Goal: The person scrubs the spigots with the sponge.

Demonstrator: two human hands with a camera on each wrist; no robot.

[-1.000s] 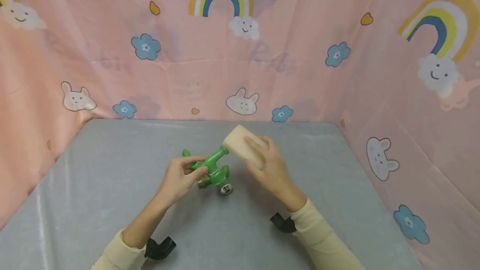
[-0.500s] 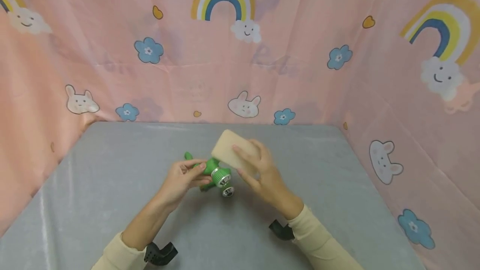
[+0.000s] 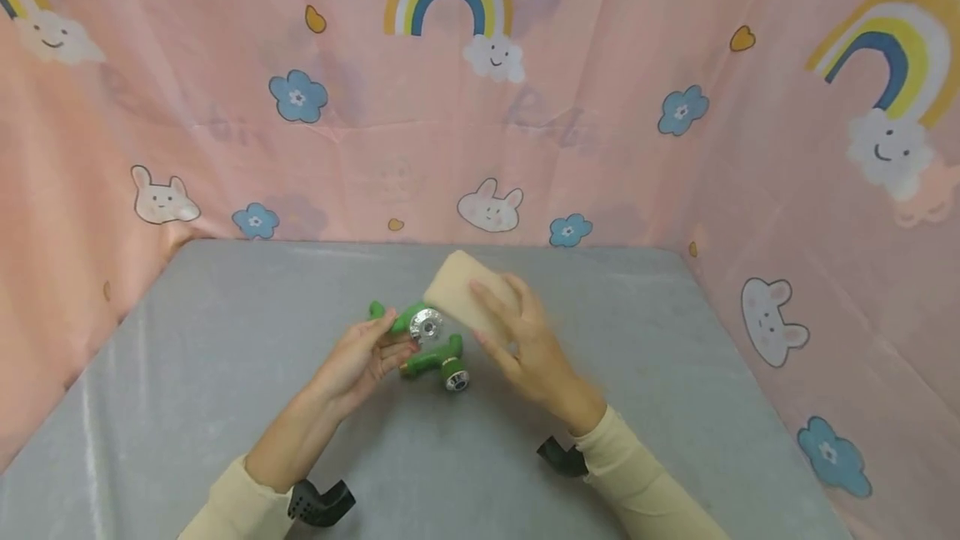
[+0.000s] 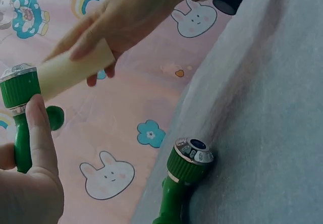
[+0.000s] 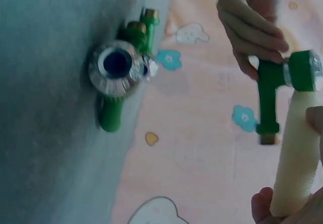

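Note:
My left hand [image 3: 358,367] grips a green tap [image 3: 425,326] by its body, raised above the table. Its ribbed green knob with a silver face [image 4: 20,89] is turned toward the head camera. Held in my right hand [image 3: 542,361] is a cream sponge [image 3: 459,286], lying against or just behind the tap's knob. Seen from the right wrist, the sponge [image 5: 297,156] meets the silver-rimmed knob end of the held tap [image 5: 270,85]. Another green tap [image 3: 431,359] lies on the table just below the left fingers.
On the grey cloth table [image 3: 225,357], the right wrist view shows a big silver knob [image 5: 115,67] with a further silver knob and brass-ended pipes behind. Pink printed curtain [image 3: 360,157] surrounds the back and sides. Black curved pieces [image 3: 322,503] sit at both wrists.
The held tap has rotated in my left hand, bringing its silver knob face to the front. My right hand has moved the sponge left, from the pipe end to the knob.

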